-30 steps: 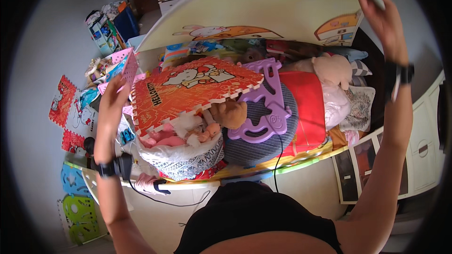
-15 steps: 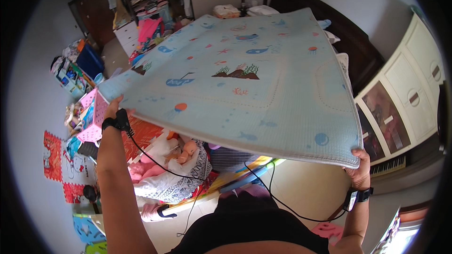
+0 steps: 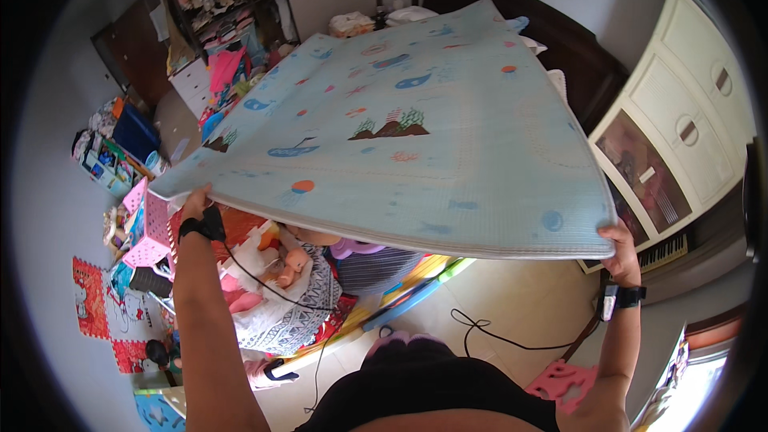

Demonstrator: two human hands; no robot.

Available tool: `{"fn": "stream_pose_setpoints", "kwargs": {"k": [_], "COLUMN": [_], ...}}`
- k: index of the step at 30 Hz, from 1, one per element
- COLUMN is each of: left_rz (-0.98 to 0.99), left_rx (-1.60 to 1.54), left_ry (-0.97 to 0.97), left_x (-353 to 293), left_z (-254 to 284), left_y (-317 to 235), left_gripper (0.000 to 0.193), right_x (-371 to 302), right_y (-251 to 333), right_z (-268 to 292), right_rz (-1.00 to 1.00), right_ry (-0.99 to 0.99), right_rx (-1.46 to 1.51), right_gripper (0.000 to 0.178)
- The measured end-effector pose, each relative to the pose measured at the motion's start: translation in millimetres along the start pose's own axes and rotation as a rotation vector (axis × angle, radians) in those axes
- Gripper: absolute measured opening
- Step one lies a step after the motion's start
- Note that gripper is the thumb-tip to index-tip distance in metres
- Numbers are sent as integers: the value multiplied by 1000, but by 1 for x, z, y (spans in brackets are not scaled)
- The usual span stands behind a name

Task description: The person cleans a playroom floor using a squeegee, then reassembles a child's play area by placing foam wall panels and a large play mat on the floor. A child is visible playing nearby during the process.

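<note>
A large pale-blue mat [image 3: 384,184] printed with whales, boats and sea plants stretches out before me, its near edge lifted. My left hand [image 3: 198,202] grips that edge toward the left, fingers partly hidden beneath it. At the near right corner, my right hand [image 3: 621,246] pinches the mat with the thumb on top. Black bands with cables sit on both wrists. Under the raised edge lie a naked doll [image 3: 294,262], a patterned cloth bundle [image 3: 298,318] and a dark striped cushion-like thing [image 3: 376,270].
Pink baskets [image 3: 150,228] with assorted items stand at the left. A cream cabinet [image 3: 680,112] rises at the right, with a keyboard [image 3: 666,254] below it. Beyond the mat are a dark headboard [image 3: 512,24] and an open wardrobe [image 3: 212,0]. A black cable [image 3: 520,344] trails over the floor.
The mat's near right corner has risen slightly with my right hand, and the near edge sits straighter. My left hand is a little lower. The view has shifted somewhat.
</note>
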State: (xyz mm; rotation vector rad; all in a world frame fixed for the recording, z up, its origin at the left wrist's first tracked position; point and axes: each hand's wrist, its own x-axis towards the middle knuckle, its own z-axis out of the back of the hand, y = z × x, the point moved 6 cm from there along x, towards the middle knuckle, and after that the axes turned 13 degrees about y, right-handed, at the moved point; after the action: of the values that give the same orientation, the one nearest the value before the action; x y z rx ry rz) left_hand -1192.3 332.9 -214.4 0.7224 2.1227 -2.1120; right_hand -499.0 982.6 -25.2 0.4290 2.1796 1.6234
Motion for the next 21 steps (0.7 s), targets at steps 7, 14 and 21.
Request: {"fn": "stream_pose_setpoints", "kwargs": {"k": [7, 14, 21], "left_rz": [-442, -901, -1303], "left_rx": [-125, 145, 595], "left_ry": [45, 254, 566], "left_x": [22, -200, -401], "left_z": [-105, -339, -550], "left_y": [-202, -398, -411], "left_gripper": [14, 27, 34], "right_x": [-35, -75, -102], "right_y": [-81, -242, -390], "right_z": [57, 49, -90], "right_rz": [-83, -268, -311], "right_ry": [-64, 193, 547], "right_rx": [22, 165, -118], "right_gripper": [58, 46, 47]}}
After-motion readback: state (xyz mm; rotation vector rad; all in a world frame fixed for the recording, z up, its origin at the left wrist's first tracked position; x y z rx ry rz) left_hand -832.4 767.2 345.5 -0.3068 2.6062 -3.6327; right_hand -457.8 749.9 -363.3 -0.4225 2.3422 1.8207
